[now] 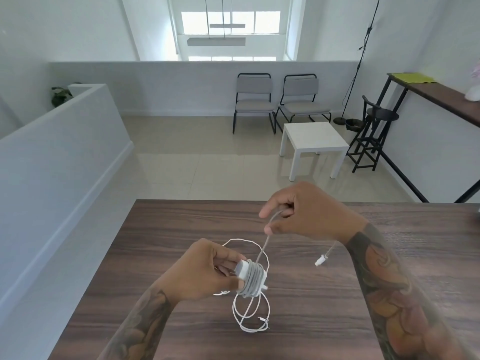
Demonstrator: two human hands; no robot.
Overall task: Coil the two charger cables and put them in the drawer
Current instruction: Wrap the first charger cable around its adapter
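Observation:
My left hand grips a white charger block with grey cable wound round it in several turns. From the block the cable runs up to my right hand, which pinches it above the table; its free end with a white plug dangles below that hand. A second, thinner white cable lies in loose loops on the dark wooden table, under and behind the block. No drawer is in view.
The table's far edge runs across the middle of the view, and its left edge slants toward me. Beyond it stand a small white side table, two grey chairs, a black stool and a wall shelf.

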